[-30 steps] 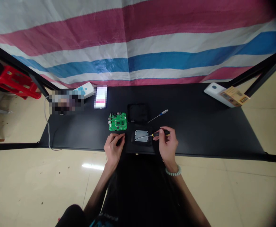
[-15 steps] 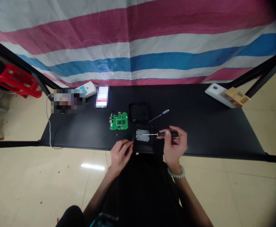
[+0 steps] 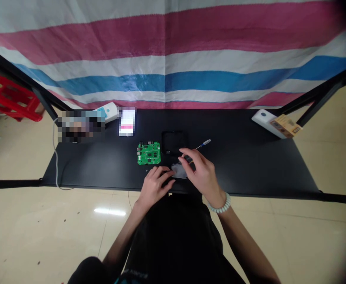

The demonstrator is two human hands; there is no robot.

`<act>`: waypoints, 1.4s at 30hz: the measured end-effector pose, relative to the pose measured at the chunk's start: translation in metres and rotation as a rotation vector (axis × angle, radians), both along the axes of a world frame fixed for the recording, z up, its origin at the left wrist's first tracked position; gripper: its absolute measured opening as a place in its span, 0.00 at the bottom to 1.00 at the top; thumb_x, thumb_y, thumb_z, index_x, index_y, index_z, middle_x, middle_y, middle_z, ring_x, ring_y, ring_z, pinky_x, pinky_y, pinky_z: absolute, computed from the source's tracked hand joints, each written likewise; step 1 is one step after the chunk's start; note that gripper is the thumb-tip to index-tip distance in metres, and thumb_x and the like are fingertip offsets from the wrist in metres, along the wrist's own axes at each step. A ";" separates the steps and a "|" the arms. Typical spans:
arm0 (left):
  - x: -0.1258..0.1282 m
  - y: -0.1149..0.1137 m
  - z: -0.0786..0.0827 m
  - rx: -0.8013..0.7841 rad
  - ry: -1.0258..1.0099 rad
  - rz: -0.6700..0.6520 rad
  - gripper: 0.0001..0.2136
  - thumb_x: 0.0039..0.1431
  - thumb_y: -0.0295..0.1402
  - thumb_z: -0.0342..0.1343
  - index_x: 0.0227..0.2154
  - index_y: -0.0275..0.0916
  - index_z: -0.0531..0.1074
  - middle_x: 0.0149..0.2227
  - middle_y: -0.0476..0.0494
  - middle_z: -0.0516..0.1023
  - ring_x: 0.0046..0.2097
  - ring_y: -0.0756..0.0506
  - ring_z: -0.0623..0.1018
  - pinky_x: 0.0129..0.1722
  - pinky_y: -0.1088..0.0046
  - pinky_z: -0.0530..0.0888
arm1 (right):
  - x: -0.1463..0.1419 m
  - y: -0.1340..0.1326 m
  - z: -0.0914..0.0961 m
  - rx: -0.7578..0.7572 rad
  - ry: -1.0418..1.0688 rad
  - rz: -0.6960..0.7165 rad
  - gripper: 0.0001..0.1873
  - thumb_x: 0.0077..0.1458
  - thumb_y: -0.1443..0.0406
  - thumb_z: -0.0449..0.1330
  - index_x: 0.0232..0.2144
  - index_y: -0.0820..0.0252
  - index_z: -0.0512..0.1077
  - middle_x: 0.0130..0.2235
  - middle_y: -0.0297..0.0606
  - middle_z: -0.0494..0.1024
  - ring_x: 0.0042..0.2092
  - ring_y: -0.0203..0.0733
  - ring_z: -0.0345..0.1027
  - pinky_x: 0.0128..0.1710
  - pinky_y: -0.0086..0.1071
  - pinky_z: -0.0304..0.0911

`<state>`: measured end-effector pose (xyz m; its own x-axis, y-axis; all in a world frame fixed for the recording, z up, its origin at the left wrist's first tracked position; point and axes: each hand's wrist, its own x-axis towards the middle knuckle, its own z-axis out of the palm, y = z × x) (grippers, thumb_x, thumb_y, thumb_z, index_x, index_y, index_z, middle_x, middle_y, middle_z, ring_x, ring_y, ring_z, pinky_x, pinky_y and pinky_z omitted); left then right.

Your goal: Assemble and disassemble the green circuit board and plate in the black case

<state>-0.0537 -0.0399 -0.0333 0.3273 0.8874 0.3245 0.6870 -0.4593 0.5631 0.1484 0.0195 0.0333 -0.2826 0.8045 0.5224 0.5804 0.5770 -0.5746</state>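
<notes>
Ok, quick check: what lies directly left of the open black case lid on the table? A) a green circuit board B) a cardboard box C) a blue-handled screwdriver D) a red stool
A: the green circuit board lies flat on the black table just left of the black case lid; the blue-handled screwdriver lies to the lid's right instead.
</notes>
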 end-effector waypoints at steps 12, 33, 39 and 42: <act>-0.002 -0.001 -0.002 -0.049 0.024 -0.014 0.12 0.74 0.37 0.57 0.56 0.44 0.77 0.48 0.41 0.79 0.46 0.41 0.76 0.47 0.61 0.75 | 0.002 0.000 0.003 -0.053 -0.017 -0.036 0.13 0.73 0.61 0.59 0.56 0.50 0.74 0.46 0.40 0.84 0.46 0.46 0.82 0.45 0.39 0.78; -0.001 0.005 -0.001 -0.091 -0.027 -0.024 0.05 0.74 0.36 0.58 0.42 0.43 0.77 0.36 0.48 0.79 0.38 0.45 0.76 0.41 0.64 0.69 | -0.010 0.013 0.036 -0.063 -0.273 0.203 0.12 0.69 0.71 0.51 0.45 0.53 0.73 0.41 0.36 0.81 0.40 0.41 0.77 0.37 0.35 0.69; 0.000 0.005 -0.006 -0.043 0.055 -0.008 0.05 0.73 0.35 0.58 0.41 0.42 0.76 0.37 0.47 0.78 0.39 0.44 0.76 0.40 0.64 0.68 | -0.020 0.011 0.041 -0.151 -0.211 0.265 0.09 0.72 0.67 0.52 0.40 0.53 0.71 0.37 0.35 0.80 0.42 0.42 0.75 0.41 0.36 0.66; 0.001 0.005 -0.008 -0.034 0.064 0.002 0.05 0.73 0.36 0.58 0.42 0.42 0.76 0.38 0.46 0.78 0.39 0.43 0.76 0.40 0.64 0.68 | -0.029 0.008 0.043 -0.253 -0.086 0.227 0.15 0.77 0.59 0.49 0.39 0.53 0.72 0.37 0.33 0.81 0.38 0.39 0.76 0.40 0.34 0.65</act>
<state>-0.0527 -0.0345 -0.0410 0.3451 0.8982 0.2724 0.7229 -0.4394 0.5332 0.1192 0.0278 0.0762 -0.5036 0.8169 0.2812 0.5056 0.5426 -0.6708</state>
